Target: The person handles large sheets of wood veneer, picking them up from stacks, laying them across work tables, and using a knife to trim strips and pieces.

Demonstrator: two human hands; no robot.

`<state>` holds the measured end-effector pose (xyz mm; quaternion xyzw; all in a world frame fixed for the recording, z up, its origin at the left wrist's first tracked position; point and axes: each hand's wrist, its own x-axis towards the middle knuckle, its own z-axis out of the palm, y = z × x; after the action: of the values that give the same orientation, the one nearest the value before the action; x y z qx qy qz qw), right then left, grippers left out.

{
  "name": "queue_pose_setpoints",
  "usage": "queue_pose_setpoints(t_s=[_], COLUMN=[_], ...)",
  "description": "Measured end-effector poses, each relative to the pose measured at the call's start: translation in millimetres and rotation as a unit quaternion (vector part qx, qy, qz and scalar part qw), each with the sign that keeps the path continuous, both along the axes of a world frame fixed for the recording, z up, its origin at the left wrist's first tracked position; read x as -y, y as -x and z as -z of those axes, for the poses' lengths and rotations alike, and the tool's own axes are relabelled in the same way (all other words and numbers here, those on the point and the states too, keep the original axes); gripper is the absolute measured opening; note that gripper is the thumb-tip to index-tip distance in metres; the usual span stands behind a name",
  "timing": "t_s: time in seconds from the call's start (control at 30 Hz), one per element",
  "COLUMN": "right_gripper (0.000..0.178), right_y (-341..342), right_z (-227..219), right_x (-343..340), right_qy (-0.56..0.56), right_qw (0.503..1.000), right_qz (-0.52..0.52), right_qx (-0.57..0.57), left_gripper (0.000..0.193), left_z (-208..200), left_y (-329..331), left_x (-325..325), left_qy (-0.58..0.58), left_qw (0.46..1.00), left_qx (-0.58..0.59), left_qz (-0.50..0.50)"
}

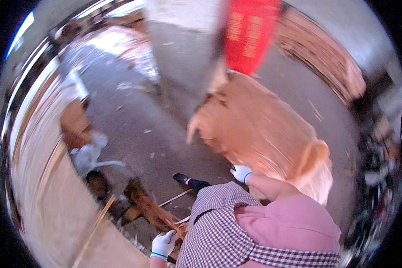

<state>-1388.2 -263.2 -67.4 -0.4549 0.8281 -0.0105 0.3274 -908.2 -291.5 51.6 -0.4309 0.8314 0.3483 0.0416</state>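
Observation:
My left hand (163, 244), in a white glove with a teal cuff, is low in the picture beside my checked apron (219, 232). Its fingers are bent together next to reddish-brown wood strips (158, 212); whether it grips one I cannot tell. My right hand (241, 173), gloved alike, is further forward near the edge of a large stack of thin orange-brown wood sheets (259, 120). Its fingers are curled, with a small dark spot at their tips that I cannot make out. The stack's near end has a curled-up sheet (315, 154).
A pale board surface (44, 178) runs along the left. Crumpled clear plastic (89, 152) and scraps lie beside it. A grey pillar (183, 58) and a red banner (250, 35) stand ahead. More stacked sheets (321, 53) are at the far right. The grey floor (143, 129) carries small scraps.

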Motion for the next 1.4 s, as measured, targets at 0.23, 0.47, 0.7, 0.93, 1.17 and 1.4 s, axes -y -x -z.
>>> queue_pose_setpoints(t_s=[0.23, 0.47, 0.7, 0.93, 1.17, 1.4], right_gripper=[0.041, 0.038, 0.057, 0.039, 0.017, 0.023], right_y=[-13, 43, 199, 236, 177, 15], right_z=[-3, -5, 21, 83, 5, -109], right_x=[-345, -423, -435, -449, -378, -279], right_qy=[-0.152, 0.080, 0.174, 0.221, 0.390, 0.427], right_qw=[0.959, 0.786, 0.540, 0.469, 0.527, 0.744], right_qz=[0.241, 0.593, 0.818, 0.817, 0.679, 0.326], right_qx=[-0.002, -0.159, 0.092, 0.253, 0.331, 0.398], left_gripper=[0.027, 0.031, 0.034, 0.036, 0.036, 0.038], left_z=[27, 98, 138, 150, 146, 117], left_y=[135, 154, 81, 46, 25, 12], left_x=[-33, -93, -149, -321, -451, -472], left_qy=[-0.077, -0.215, -0.234, -0.360, -0.406, -0.225], left_qw=[0.994, 0.972, 0.935, 0.864, 0.770, 0.830], left_qx=[-0.081, -0.024, -0.060, 0.053, -0.025, -0.087], left_qz=[0.018, 0.094, -0.258, -0.349, -0.492, -0.502])
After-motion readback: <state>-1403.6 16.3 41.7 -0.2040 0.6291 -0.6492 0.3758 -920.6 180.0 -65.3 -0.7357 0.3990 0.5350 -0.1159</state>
